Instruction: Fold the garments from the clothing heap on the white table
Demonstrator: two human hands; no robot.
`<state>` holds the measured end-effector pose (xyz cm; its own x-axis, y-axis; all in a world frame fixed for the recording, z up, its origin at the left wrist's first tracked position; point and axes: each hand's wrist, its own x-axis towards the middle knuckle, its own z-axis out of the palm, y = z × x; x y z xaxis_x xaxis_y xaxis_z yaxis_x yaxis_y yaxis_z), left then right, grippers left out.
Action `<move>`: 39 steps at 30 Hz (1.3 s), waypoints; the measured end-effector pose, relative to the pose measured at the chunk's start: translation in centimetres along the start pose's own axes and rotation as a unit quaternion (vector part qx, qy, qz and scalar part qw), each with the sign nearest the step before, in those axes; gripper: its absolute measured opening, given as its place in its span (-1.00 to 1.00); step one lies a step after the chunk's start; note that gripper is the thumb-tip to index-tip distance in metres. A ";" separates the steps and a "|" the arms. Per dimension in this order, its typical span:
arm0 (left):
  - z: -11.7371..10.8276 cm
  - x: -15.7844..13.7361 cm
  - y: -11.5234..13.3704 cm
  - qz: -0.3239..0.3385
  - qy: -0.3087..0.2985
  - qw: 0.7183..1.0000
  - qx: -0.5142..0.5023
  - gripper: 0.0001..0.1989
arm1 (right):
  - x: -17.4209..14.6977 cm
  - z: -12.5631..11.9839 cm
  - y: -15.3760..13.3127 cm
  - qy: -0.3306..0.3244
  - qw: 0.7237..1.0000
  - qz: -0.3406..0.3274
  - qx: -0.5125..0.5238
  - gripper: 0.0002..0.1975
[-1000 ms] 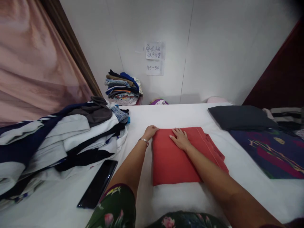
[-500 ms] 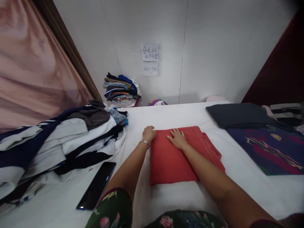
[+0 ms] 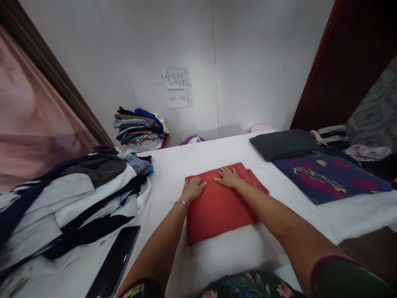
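A folded red garment (image 3: pixel 217 211) lies flat on the white-covered table (image 3: pixel 167 169) in front of me. My left hand (image 3: pixel 192 189), with a bracelet at the wrist, rests on its far left part, fingers stretched out. On the far right part of the same garment lies my right hand (image 3: pixel 228 178), palm down with fingers spread. Some layered edges of the cloth show at its right side. Neither hand grips anything.
Left is a heap of loose clothes (image 3: pixel 77 198), with a black phone (image 3: pixel 114 263) near it. A stack of folded clothes (image 3: pixel 139 128) stands by the wall. On the right lie a dark grey folded garment (image 3: pixel 285 145) and a navy patterned one (image 3: pixel 328 176).
My left hand has moved from the garment's left edge onto its top. My right hand still lies flat on it. The view has turned to the right.
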<state>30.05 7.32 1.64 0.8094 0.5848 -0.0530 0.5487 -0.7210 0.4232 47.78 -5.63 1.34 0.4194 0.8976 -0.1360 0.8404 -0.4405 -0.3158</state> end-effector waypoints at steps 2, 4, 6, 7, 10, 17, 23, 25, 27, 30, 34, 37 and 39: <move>-0.1 0.0 0.0 0.000 0.010 1.000 -0.009 -0.55 | -1.1 -1.1 3.5 0.011 0.999 0.035 0.005 -0.34; -0.2 -0.1 0.0 0.000 0.024 0.999 -0.023 -0.57 | -2.8 -2.0 7.1 0.036 0.997 0.064 0.038 -0.35; -0.4 -0.3 0.1 0.001 0.046 0.998 -0.040 -0.58 | -5.1 -2.5 10.4 0.054 0.991 0.083 0.091 -0.36; -0.5 -0.4 0.0 -0.002 0.061 0.997 -0.050 -0.58 | -6.4 -2.6 11.8 0.060 0.988 0.087 0.113 -0.36; -0.9 -1.3 -0.2 -0.026 0.117 0.990 -0.076 -0.56 | -10.6 -2.2 14.7 0.105 0.964 0.094 0.226 -0.33; 0.0 -7.1 -1.2 -0.195 0.157 0.935 -0.252 -0.43 | -18.1 1.3 14.0 0.173 0.873 0.069 0.450 -0.34; -0.4 -11.9 0.0 -0.281 0.111 0.853 -0.425 -0.35 | -18.7 2.2 10.7 0.178 0.862 0.031 0.474 -0.29; -0.7 -12.5 0.3 -0.313 0.091 0.837 -0.439 -0.38 | -18.3 2.1 10.1 0.174 0.832 0.041 0.525 -0.16; -0.9 -12.9 0.5 -0.313 0.057 0.816 -0.483 -0.48 | -17.9 2.0 9.6 0.171 0.787 0.078 0.588 -0.02; -1.1 -13.0 0.8 -0.283 -0.011 0.764 -0.579 -0.65 | -17.7 1.7 9.1 0.165 0.711 0.141 0.669 0.08; -1.4 -12.9 1.8 -0.321 -0.032 0.690 -0.648 -0.66 | -17.7 0.8 8.5 0.107 0.667 0.138 0.724 -0.21; -1.7 -12.7 2.3 -0.339 -0.034 0.656 -0.674 -0.62 | -17.4 0.1 8.1 0.038 0.648 0.106 0.753 -0.49; -1.8 -12.6 2.5 -0.351 -0.031 0.647 -0.676 -0.60 | -17.1 -0.2 7.8 0.012 0.635 0.110 0.765 -0.57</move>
<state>20.80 -1.19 5.00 0.4902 0.5450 -0.6802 0.1349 0.7235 0.6770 47.23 -24.40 1.38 0.4888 0.8093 -0.3258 -0.5479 -0.0058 -0.8365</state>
